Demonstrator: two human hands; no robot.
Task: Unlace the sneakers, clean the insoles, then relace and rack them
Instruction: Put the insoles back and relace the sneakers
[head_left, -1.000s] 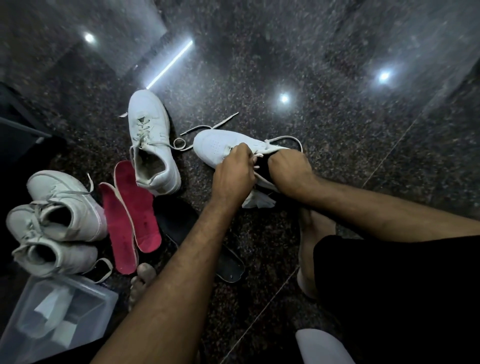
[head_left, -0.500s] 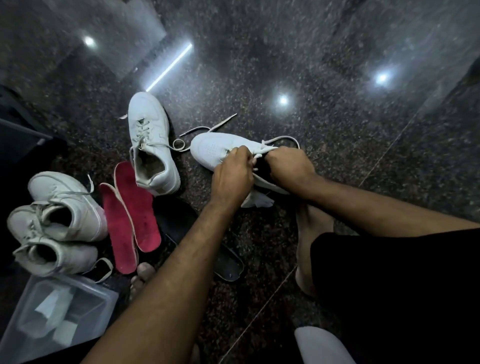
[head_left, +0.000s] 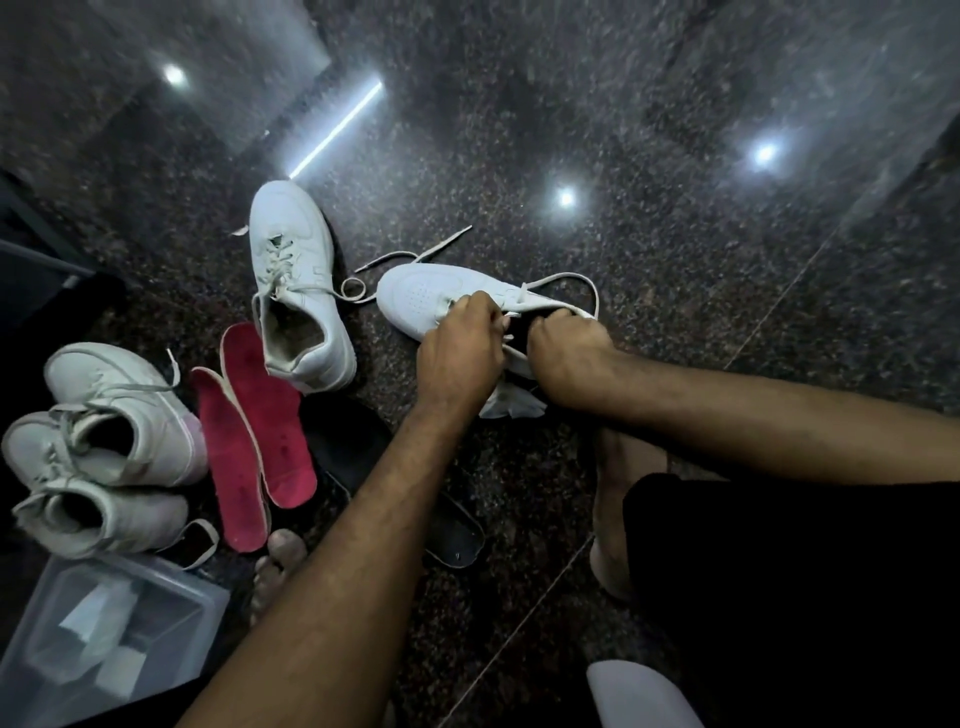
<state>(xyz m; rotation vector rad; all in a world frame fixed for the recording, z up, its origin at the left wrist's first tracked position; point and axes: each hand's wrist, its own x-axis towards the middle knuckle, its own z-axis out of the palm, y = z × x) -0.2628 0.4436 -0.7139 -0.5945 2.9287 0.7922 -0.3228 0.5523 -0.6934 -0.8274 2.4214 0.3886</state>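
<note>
Granite floor (head_left: 675, 312), hands (head_left: 460, 358) gripping sneaker (head_left: 431, 293)

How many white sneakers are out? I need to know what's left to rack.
4: one under both hands, one upright beside the red insoles, two side by side at far left. Others may sit out of frame.

Dark speckled polished floor (head_left: 623, 130) with reflected ceiling lights; clear plastic box (head_left: 104, 649) holding white folded pieces at lower left; crumpled white tissue (head_left: 511, 405) on floor
</note>
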